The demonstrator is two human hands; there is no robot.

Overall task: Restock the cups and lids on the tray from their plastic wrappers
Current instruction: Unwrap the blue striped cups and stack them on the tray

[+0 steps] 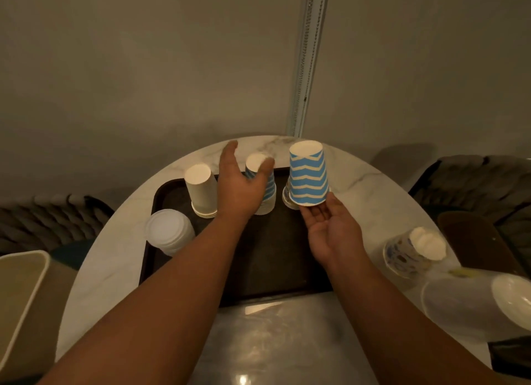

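Striped cup (309, 173) — upturned, on right hand (330, 229) fingertips.

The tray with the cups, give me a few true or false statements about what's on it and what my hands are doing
1. The right hand carries a blue striped cup upside down on its fingers. True.
2. The white cups on the tray stand with their mouths up. False: the stack is upside down, bottoms up.
3. The left hand is spread in front of the striped stack. True.
4. The white lids sit at the tray's right edge. False: they sit at its left edge.
5. The patterned cups lie on the table to the right, off the tray. True.
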